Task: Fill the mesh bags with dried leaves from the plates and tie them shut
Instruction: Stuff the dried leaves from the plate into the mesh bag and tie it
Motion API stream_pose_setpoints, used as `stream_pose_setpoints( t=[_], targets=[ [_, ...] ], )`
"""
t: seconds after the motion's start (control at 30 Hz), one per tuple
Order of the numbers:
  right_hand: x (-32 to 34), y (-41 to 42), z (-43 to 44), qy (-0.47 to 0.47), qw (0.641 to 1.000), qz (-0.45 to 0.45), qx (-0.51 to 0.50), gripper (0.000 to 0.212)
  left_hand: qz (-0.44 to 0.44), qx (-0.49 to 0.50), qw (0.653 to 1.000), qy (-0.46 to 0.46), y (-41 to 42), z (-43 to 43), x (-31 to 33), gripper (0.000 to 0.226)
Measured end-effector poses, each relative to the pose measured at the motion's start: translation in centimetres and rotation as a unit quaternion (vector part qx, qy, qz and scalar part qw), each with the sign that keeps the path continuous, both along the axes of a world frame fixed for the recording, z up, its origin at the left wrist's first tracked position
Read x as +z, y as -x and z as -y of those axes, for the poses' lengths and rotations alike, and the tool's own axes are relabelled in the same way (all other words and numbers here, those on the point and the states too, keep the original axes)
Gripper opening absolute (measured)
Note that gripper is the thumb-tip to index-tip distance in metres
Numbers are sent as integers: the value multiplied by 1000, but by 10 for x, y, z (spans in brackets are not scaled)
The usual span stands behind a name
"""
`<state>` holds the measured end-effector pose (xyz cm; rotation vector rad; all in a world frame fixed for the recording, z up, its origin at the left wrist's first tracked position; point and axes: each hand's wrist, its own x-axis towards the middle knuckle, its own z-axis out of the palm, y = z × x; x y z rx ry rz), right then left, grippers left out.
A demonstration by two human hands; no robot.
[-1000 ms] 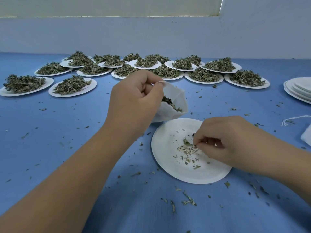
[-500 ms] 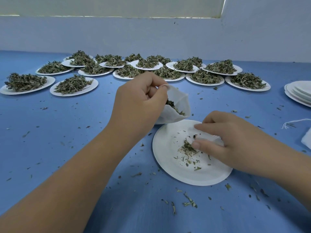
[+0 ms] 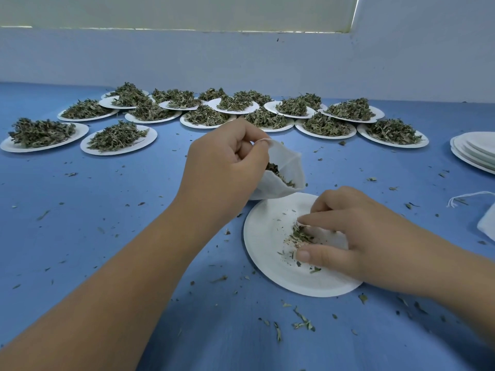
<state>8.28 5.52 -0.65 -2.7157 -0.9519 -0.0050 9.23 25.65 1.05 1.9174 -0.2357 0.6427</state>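
Observation:
My left hand (image 3: pixel 225 167) pinches the rim of a white mesh bag (image 3: pixel 288 167) and holds its mouth open; dried leaves show inside. The bag hangs just past the far edge of a near white paper plate (image 3: pixel 267 236). On that plate lies a small heap of leaf crumbs (image 3: pixel 301 235). My right hand (image 3: pixel 356 236) rests on the plate with index finger and thumb stretched round the heap, fingertips touching the crumbs.
Several paper plates heaped with dried leaves (image 3: pixel 117 137) line the back of the blue table (image 3: pixel 93 210). A stack of bare plates (image 3: pixel 474 152) sits at the right edge, with a white bag and string (image 3: pixel 466 198) below it. Leaf bits litter the table.
My right hand has gone from pinching crumbs to spreading its fingers and sweeping the crumbs into a tighter heap. The left hand keeps the bag in the same place.

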Motion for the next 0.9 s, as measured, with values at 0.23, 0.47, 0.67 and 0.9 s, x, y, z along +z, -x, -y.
stream_pose_setpoints(
  t=[0.23, 0.47, 0.67, 0.9],
  targets=[
    [15, -16, 30, 6, 996, 56, -66, 19, 1, 2, 1000, 8, 0, 0, 0, 15],
    [4, -15, 18, 83, 992, 33, -90, 17, 13, 0, 1000, -6, -1, 0, -1, 17],
    [4, -9, 14, 80, 991, 64, -82, 17, 10, 1, 1000, 0, -2, 0, -1, 17],
    [7, 0, 5, -93, 994, 48, -9, 11, 10, 3, 1000, -2, -2, -1, -2, 17]
  ],
)
